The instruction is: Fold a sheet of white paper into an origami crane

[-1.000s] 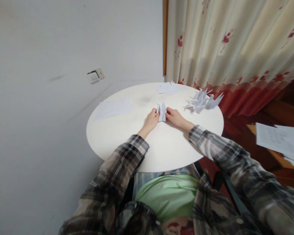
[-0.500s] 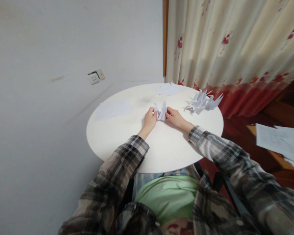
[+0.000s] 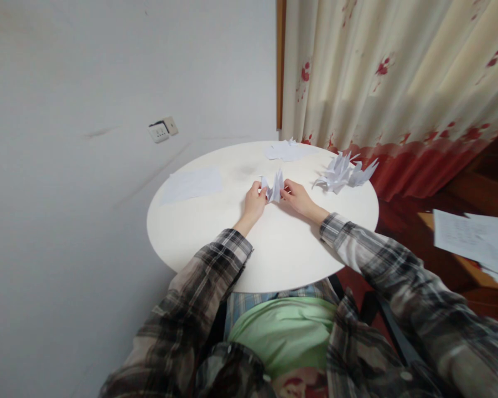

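Note:
Over the middle of the round white table (image 3: 216,232) I hold a folded white paper crane (image 3: 276,187) with pointed parts sticking up. My left hand (image 3: 254,201) pinches its left side between thumb and fingers. On the other side, my right hand (image 3: 297,197) has its fingertips closed on the paper's right edge. The fingers hide the crane's lower edges in part. To the right of my right hand lies a pile of folded white paper cranes (image 3: 339,172), wings and points jutting out.
A flat paper sheet (image 3: 193,183) lies at the table's left. More paper pieces (image 3: 285,151) rest at the far edge. A wall with a socket (image 3: 159,132) borders the left, a curtain (image 3: 382,99) the back right. Printed papers (image 3: 473,235) lie on wooden furniture at right.
The paper's upright points have shifted slightly, and the right part stands a little more spread. Both hands keep nearly the same place and grip.

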### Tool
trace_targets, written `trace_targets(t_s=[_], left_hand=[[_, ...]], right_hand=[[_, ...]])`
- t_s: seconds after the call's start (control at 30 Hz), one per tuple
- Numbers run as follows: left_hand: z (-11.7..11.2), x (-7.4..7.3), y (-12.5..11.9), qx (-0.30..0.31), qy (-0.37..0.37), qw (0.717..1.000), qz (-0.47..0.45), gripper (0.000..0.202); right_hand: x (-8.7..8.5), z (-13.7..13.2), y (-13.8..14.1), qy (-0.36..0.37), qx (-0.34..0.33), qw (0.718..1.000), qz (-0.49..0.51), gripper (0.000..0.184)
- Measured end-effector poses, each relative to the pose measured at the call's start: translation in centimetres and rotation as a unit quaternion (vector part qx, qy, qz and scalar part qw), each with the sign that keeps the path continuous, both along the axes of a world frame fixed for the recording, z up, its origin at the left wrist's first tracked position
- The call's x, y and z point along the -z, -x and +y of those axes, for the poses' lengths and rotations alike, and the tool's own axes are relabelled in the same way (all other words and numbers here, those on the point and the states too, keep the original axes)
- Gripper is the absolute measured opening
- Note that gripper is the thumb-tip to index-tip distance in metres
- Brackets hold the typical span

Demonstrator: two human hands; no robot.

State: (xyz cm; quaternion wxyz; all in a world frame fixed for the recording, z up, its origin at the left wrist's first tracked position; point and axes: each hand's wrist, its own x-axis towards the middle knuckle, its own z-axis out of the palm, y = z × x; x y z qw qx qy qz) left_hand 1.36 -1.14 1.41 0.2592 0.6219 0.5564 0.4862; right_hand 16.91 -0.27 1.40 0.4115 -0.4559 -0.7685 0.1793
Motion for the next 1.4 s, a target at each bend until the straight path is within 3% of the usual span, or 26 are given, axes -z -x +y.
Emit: trace_targets(t_s=[0.7, 1.4], left_hand=[[-0.32, -0.35, -0.2, 0.018, 0.013, 0.999, -0.027, 0.006], [-0.19, -0.18, -0.31, 0.024, 0.01, 0.999, -0.032, 0.008]], right_hand=[[-0.17, -0.11, 0.02, -0.029, -0.011, 0.999, 0.009, 0.014], [-0.7, -0.66, 0.18, -0.003, -0.002, 1.0, 0.026, 0.012]])
